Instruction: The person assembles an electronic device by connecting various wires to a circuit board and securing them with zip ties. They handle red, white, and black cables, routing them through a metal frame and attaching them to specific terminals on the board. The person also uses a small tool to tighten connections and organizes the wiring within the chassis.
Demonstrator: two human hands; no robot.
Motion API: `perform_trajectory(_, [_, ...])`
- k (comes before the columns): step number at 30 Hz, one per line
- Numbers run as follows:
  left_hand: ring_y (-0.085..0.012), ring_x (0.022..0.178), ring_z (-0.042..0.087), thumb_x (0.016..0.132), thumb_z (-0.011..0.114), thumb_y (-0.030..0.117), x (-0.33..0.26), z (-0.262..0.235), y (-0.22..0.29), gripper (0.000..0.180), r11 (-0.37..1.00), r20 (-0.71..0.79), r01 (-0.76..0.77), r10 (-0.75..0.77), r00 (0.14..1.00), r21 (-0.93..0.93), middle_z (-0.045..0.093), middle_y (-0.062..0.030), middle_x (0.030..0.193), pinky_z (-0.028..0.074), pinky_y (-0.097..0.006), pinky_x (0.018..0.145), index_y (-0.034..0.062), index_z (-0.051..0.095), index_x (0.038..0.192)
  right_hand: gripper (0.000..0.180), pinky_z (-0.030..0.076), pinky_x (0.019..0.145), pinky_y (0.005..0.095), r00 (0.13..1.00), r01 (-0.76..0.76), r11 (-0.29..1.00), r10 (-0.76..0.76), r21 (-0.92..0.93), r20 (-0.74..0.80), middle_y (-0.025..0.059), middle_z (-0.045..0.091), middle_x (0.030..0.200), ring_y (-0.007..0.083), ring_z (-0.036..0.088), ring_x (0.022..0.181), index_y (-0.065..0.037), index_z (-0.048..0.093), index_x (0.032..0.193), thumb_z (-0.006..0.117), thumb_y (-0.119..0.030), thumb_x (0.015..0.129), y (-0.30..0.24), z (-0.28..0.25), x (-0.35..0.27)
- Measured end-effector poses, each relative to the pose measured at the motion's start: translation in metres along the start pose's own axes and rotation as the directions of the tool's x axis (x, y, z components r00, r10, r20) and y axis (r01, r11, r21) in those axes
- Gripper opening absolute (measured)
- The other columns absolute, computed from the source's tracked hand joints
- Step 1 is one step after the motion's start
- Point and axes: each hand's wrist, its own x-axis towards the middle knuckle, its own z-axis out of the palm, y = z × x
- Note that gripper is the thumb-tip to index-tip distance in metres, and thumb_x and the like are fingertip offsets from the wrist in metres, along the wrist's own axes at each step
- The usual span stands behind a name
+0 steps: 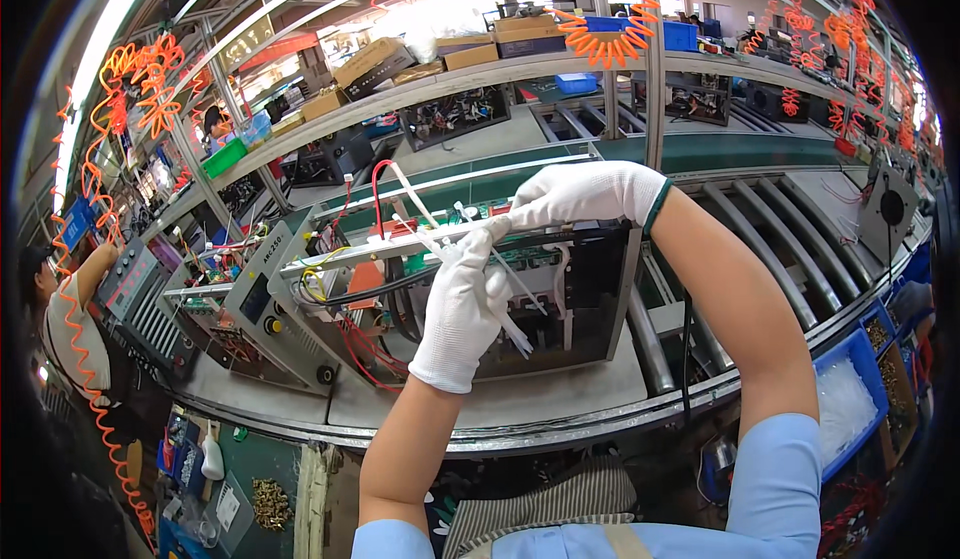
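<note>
White strips (516, 336) lie on the near side of the metal rail (365, 253), long axis slanting down away from it; the nearer left hand (462, 309) closes around them. At the rail, the right hand (590, 196) meets the left's fingertips; whether it grips anything, I cannot tell.

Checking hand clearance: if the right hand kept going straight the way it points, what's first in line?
The left hand, probably its fingers: they sit right at the tip of the right hand. Depth is unclear, so I can't tell whether they already touch.
</note>
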Motion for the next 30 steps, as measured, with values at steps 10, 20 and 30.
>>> perform_trajectory(10, [-0.0016,0.062,0.040,0.104,0.047,0.021,-0.001,0.001,0.003,0.032,0.976,0.032,-0.064,0.058,0.998,0.208,0.049,0.0058,0.080,0.032,-0.016,0.054,0.0000,0.061,0.124,0.060,0.046,0.081,0.0327,0.999,0.043,0.993,-0.043,-0.108,0.003,0.0108,0.068,0.093,0.0168,0.056,0.084,0.003,0.066,0.105,0.054,-0.054,0.094,-0.013,-0.002,-0.003])
perform_trajectory(20, [-0.0019,0.053,0.037,0.104,0.049,0.027,0.004,-0.005,0.026,0.035,0.933,-0.049,-0.017,0.037,0.998,0.359,0.046,0.0050,0.073,0.030,-0.018,0.047,-0.0007,0.059,0.123,0.043,0.051,0.080,0.0352,0.947,0.047,0.917,-0.167,-0.396,-0.275,0.0210,0.066,0.094,0.0319,0.066,0.087,0.004,0.060,0.111,0.072,-0.023,0.079,-0.014,0.030,-0.022])
perform_trajectory(30, [-0.0012,0.052,0.044,0.098,0.055,0.015,-0.033,-0.003,0.004,0.028,0.814,-0.121,0.068,0.002,0.993,0.576,0.068,-0.0030,0.080,0.031,-0.017,0.046,-0.0012,0.063,0.120,0.042,0.049,0.085,0.0304,0.991,0.117,0.990,-0.121,-0.073,-0.057,0.0119,0.067,0.100,0.0137,0.059,0.091,0.007,0.059,0.116,0.071,-0.018,0.085,-0.001,0.009,-0.017])
